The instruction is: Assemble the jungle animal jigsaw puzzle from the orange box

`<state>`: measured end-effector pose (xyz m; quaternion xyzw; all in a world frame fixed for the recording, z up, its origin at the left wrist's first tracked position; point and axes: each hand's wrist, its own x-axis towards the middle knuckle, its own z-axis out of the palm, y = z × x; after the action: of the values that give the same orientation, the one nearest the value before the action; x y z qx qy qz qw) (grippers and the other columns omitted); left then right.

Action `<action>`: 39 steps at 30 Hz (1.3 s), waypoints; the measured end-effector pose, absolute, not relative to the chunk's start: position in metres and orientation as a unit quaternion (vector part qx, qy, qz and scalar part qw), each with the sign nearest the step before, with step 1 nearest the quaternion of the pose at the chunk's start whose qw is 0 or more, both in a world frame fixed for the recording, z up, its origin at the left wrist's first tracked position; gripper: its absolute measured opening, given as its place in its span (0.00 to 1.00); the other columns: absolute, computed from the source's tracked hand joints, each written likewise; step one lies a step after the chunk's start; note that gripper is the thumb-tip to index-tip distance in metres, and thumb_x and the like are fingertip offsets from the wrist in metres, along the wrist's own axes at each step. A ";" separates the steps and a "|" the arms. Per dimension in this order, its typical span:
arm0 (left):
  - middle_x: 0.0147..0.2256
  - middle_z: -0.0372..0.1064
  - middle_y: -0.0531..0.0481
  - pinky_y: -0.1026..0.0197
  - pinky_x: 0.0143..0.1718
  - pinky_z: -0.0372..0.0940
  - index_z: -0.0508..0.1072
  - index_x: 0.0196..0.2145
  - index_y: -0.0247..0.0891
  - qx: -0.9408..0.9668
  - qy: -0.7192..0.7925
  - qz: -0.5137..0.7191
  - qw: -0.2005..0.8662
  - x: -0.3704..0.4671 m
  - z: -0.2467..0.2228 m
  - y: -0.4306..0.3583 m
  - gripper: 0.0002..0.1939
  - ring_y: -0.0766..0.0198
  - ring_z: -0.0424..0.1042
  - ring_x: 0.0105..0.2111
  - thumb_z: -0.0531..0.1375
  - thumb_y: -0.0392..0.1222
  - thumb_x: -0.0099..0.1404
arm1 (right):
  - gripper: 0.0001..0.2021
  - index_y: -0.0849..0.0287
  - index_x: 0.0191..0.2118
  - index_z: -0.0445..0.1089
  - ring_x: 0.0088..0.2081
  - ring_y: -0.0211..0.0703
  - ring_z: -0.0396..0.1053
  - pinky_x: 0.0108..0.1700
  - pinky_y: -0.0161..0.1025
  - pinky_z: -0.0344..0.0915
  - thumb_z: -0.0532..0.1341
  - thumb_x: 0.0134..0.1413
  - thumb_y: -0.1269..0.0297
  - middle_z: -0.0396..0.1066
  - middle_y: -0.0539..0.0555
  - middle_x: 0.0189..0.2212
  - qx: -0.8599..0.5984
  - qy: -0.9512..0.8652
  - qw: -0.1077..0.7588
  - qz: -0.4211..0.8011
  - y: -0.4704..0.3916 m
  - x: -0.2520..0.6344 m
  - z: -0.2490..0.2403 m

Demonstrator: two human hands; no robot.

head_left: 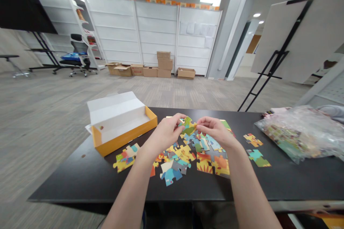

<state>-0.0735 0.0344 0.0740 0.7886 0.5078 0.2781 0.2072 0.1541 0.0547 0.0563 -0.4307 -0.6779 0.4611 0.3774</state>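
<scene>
A green and yellow puzzle piece is held up above the table between my two hands. My left hand pinches its left side, and the fingers of my right hand close on its right edge. Beneath them lies a heap of loose puzzle pieces, many overlapping, in blue, yellow and orange. Orange and yellow corner pieces lie near my right forearm. Off to the right are a yellow-orange piece and a teal and green piece. My wrists hide part of the heap.
An open yellow box with a white inside and raised lid stands at the table's left. Clear plastic bags with printed contents lie at the right. The black table ends at a front edge close to me. Cardboard boxes stand by the far shelves.
</scene>
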 end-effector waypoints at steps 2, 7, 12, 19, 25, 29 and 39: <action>0.44 0.78 0.47 0.57 0.49 0.69 0.69 0.59 0.43 0.797 0.521 0.241 0.190 -0.081 0.078 0.032 0.20 0.56 0.76 0.45 0.54 0.40 0.71 | 0.16 0.58 0.36 0.72 0.32 0.41 0.73 0.35 0.38 0.70 0.67 0.52 0.51 0.75 0.52 0.29 -0.466 -0.696 0.353 0.417 0.055 0.163 0.054; 0.50 0.77 0.42 0.56 0.51 0.67 0.75 0.52 0.40 0.804 0.559 0.083 0.182 -0.104 0.070 0.031 0.18 0.53 0.76 0.49 0.53 0.35 0.68 | 0.14 0.56 0.41 0.77 0.34 0.43 0.73 0.36 0.37 0.68 0.70 0.45 0.63 0.77 0.54 0.38 -0.567 -0.754 0.156 0.292 0.053 0.182 0.044; 0.49 0.78 0.41 0.54 0.50 0.67 0.77 0.49 0.42 0.786 0.594 0.041 0.168 -0.109 0.064 0.032 0.17 0.51 0.76 0.49 0.54 0.36 0.67 | 0.24 0.55 0.47 0.78 0.36 0.47 0.74 0.35 0.37 0.66 0.73 0.38 0.66 0.77 0.56 0.43 -0.615 -0.755 0.088 0.211 0.053 0.187 0.037; 0.44 0.78 0.40 0.55 0.42 0.68 0.76 0.49 0.41 0.774 0.618 0.018 0.138 -0.106 0.071 0.028 0.15 0.49 0.78 0.43 0.57 0.42 0.67 | 0.27 0.51 0.46 0.79 0.41 0.49 0.75 0.39 0.37 0.68 0.75 0.33 0.68 0.76 0.55 0.43 -0.614 -0.759 0.080 0.203 0.056 0.187 0.025; 0.46 0.77 0.39 0.54 0.42 0.68 0.74 0.50 0.40 0.770 0.625 -0.001 0.127 -0.105 0.072 0.027 0.16 0.48 0.77 0.45 0.57 0.44 0.68 | 0.25 0.56 0.45 0.75 0.41 0.48 0.74 0.37 0.36 0.67 0.75 0.34 0.66 0.75 0.56 0.44 -0.621 -0.754 0.054 0.207 0.059 0.186 0.024; 0.49 0.76 0.37 0.53 0.46 0.68 0.71 0.53 0.37 0.769 0.627 0.005 0.125 -0.102 0.075 0.025 0.17 0.47 0.76 0.49 0.56 0.45 0.69 | 0.17 0.58 0.39 0.71 0.36 0.45 0.74 0.33 0.35 0.65 0.70 0.39 0.71 0.77 0.54 0.37 -0.631 -0.733 0.069 0.242 0.059 0.188 0.030; 0.45 0.79 0.43 0.58 0.43 0.69 0.74 0.53 0.39 0.796 0.567 0.123 0.173 -0.097 0.068 0.031 0.17 0.53 0.77 0.44 0.58 0.43 0.67 | 0.07 0.57 0.38 0.71 0.30 0.42 0.72 0.33 0.37 0.66 0.63 0.52 0.63 0.74 0.51 0.28 -0.521 -0.736 0.264 0.343 0.053 0.184 0.047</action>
<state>-0.0972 0.0307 0.0676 0.7962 0.5668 0.1229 0.1726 0.1842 0.0534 0.0475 -0.5211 -0.7355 0.3430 0.2641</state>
